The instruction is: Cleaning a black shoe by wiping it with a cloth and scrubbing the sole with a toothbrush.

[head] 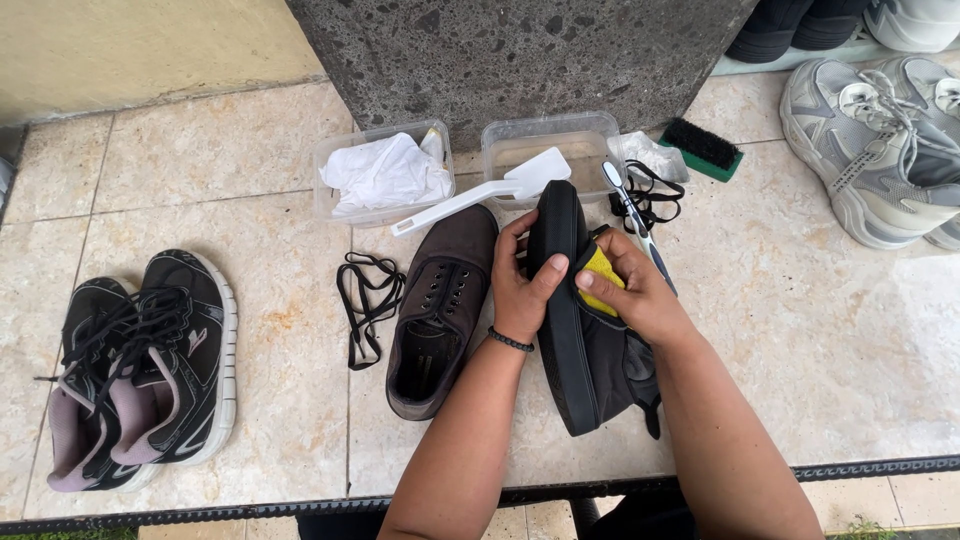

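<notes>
My left hand [522,285] grips a dark canvas shoe [582,345] by its black sole, holding it on its side over the tiled ledge. My right hand [632,290] presses a yellow sponge [600,275] against the shoe's upper near the toe. The matching brown shoe [438,310] lies unlaced on the tiles just left of my left hand. Loose black laces [365,305] lie beside it.
Two clear tubs stand at the back, one with a white cloth [385,172], one [550,145] under a white long-handled brush [470,195]. A toothbrush [630,210], more laces [650,195] and a green scrub brush [702,148] lie right. Black sneakers [140,370] at left, grey sneakers [880,145] at right.
</notes>
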